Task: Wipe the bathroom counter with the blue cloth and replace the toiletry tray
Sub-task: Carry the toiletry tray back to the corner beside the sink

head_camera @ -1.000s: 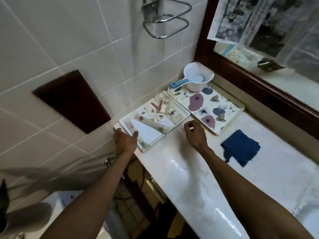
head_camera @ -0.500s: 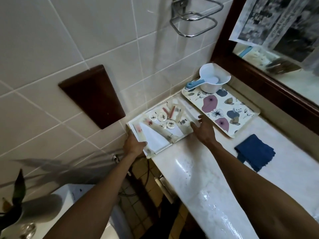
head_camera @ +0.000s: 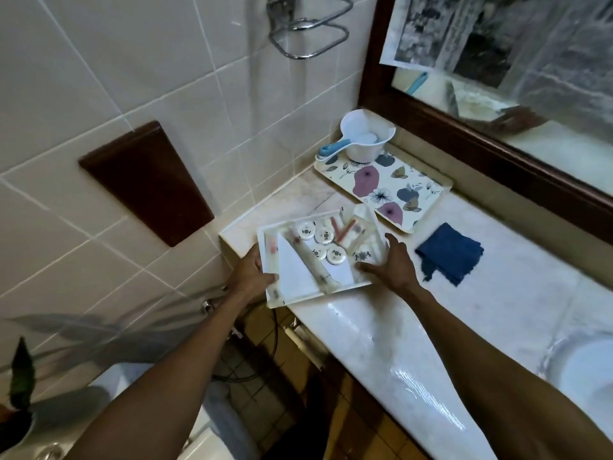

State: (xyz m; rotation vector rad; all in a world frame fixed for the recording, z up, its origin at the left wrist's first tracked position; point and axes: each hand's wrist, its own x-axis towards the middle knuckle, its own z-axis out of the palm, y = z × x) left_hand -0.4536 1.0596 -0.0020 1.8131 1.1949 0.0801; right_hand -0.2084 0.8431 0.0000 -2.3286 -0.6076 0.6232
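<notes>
Pale tiled wall [head_camera: 139, 61], wood-framed mirror [head_camera: 497, 94], chrome rack [head_camera: 308, 31].

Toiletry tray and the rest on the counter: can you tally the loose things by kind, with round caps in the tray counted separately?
Trays: 2, toiletry tray held by left hand and right hand, floral tray
Blue cloth: 1
White scoop: 1
Round white caps: 4
Total: 8
</notes>
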